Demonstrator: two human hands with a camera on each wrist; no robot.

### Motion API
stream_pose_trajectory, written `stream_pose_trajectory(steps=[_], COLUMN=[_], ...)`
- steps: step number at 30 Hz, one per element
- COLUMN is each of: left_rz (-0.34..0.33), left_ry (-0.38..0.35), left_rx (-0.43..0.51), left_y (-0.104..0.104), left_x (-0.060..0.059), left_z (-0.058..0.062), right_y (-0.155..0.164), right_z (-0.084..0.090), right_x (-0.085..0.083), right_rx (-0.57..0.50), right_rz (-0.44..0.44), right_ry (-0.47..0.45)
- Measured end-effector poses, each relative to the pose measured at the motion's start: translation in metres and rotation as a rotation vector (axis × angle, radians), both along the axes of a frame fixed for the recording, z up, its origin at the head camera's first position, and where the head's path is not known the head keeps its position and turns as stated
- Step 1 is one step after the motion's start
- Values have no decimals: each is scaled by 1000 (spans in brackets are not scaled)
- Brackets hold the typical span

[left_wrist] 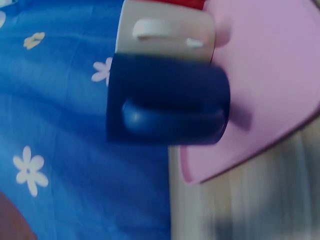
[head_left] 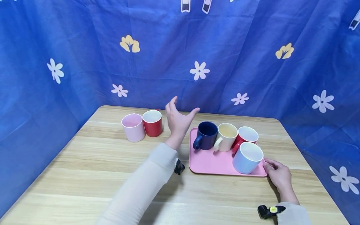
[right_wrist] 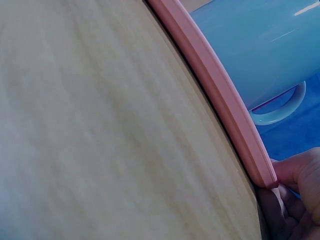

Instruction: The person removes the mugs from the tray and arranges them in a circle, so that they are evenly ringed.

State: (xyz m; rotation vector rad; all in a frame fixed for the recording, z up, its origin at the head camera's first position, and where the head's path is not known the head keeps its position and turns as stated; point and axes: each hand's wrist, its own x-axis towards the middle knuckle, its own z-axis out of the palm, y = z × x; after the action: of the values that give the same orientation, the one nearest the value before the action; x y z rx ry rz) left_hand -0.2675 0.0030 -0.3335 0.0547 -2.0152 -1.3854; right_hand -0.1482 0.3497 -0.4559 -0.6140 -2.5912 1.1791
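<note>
My left hand point(head_left: 179, 122) is raised between the left-hand mugs and the tray, thumb spread wide from the fingers, holding nothing. At the near right corner of a pink tray point(head_left: 211, 164), my right hand point(head_left: 278, 175) pinches the rim, thumb above and fingers below in the right wrist view. On the tray stand a dark blue mug point(head_left: 206, 137), a cream mug point(head_left: 226, 137), a red mug point(head_left: 247, 134) with white inside, and a light blue mug point(head_left: 243, 162). The dark blue mug point(left_wrist: 165, 100) fills the middle of the left wrist view.
Left of my left hand, a pink mug point(head_left: 133, 129) and another red mug point(head_left: 153, 125) stand side by side on the wooden table point(head_left: 84, 175). A blue curtain point(head_left: 168, 62) with flower prints hangs behind the table and along both sides.
</note>
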Motion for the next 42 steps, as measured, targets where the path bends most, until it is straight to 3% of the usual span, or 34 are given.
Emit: stream_pose_trajectory(steps=[17, 28, 32, 39, 42], left_rz=[-133, -267, -312, -356, -382], left_ry=[-103, -163, -162, -39, -55], left_rx=[-103, -177, -218, -372, -392], left_y=[53, 82, 94, 112, 117], left_x=[28, 48, 56, 73, 79], left_z=[-20, -32, -37, -43, -45], right_y=[0, 1, 1, 1, 1], right_z=[0, 0, 0, -1, -1], right_x=[0, 1, 0, 0, 0], right_rx=[-13, 9, 7, 7, 1], right_rz=[3, 5, 6, 6, 3], right_ry=[-6, -4, 9, 5, -2])
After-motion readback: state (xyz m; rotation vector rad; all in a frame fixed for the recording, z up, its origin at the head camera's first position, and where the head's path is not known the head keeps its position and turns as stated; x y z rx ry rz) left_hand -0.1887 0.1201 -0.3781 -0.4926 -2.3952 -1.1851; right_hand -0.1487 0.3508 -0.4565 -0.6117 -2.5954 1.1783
